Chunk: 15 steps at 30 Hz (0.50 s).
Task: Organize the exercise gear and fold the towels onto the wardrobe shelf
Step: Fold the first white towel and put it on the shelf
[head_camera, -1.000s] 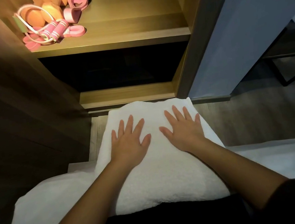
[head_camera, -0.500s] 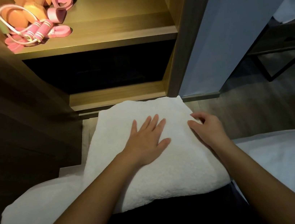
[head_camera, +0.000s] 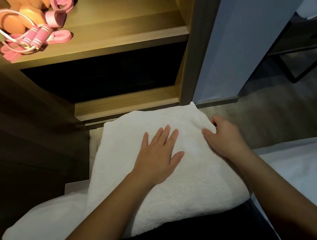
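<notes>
The folded white towel is lying across your lap. You are pressing your left hand flat on the middle of the towel, with the fingers straight and spread. You are gripping the towel's right edge with your right hand: the thumb is lying on top and the fingers are curling round the side. The two hands are apart, with bare towel showing between them. Beyond the towel's far edge and higher up, the lit wardrobe shelf is carrying the exercise gear at its left end: a pink jump rope, pink bands and orange pieces, bunched together. White bedding is showing to the right and left of the towel.
</notes>
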Each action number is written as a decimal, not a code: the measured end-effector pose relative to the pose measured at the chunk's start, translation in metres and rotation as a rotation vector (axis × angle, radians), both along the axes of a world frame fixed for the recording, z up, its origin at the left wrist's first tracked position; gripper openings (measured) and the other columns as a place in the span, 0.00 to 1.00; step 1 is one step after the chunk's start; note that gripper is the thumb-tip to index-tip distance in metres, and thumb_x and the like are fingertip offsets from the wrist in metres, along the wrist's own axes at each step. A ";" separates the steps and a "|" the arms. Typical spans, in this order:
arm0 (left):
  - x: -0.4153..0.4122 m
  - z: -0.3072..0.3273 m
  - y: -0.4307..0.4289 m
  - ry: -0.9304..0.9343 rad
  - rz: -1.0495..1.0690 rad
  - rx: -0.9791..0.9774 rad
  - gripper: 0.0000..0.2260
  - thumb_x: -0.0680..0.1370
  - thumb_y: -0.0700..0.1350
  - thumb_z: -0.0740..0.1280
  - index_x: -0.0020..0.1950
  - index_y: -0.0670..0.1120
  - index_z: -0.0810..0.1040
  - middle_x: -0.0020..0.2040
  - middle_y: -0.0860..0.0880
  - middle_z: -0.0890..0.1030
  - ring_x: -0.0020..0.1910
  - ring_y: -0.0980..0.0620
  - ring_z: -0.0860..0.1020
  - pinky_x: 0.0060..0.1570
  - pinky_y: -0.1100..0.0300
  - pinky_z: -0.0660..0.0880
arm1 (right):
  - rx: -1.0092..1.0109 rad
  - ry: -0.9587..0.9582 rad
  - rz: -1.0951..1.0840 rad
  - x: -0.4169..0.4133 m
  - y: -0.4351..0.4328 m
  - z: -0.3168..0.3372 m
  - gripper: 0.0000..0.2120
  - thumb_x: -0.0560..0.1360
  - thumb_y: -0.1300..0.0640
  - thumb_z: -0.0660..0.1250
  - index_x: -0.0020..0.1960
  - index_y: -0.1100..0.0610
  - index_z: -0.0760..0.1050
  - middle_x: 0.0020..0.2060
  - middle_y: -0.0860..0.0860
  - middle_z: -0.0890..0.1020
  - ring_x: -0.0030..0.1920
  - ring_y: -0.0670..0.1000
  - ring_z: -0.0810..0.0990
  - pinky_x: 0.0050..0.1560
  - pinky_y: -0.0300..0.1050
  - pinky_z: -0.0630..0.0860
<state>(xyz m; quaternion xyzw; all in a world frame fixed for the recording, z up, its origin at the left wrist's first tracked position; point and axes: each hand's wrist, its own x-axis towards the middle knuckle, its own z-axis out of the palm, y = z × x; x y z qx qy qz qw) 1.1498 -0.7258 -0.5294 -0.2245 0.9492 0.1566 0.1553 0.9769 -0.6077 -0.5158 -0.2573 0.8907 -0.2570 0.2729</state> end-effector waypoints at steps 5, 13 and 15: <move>-0.001 -0.004 -0.001 0.009 0.003 -0.003 0.34 0.75 0.67 0.36 0.79 0.56 0.41 0.80 0.53 0.40 0.79 0.51 0.41 0.76 0.42 0.39 | 0.045 -0.575 -0.164 -0.005 -0.001 0.006 0.20 0.74 0.41 0.69 0.60 0.48 0.67 0.52 0.48 0.76 0.46 0.50 0.77 0.39 0.45 0.75; -0.002 -0.007 0.001 0.028 0.043 -0.020 0.34 0.75 0.69 0.36 0.79 0.58 0.40 0.80 0.55 0.39 0.79 0.51 0.39 0.75 0.43 0.37 | -0.102 -0.672 -0.341 -0.011 0.012 0.000 0.21 0.72 0.47 0.73 0.61 0.53 0.73 0.53 0.52 0.81 0.48 0.54 0.81 0.42 0.48 0.77; -0.001 -0.009 0.004 0.067 -0.012 0.002 0.33 0.77 0.68 0.36 0.79 0.57 0.36 0.79 0.55 0.34 0.78 0.52 0.35 0.75 0.43 0.36 | -0.029 -0.937 -0.318 -0.014 0.016 0.003 0.26 0.68 0.47 0.74 0.62 0.56 0.74 0.51 0.56 0.84 0.52 0.58 0.83 0.46 0.53 0.79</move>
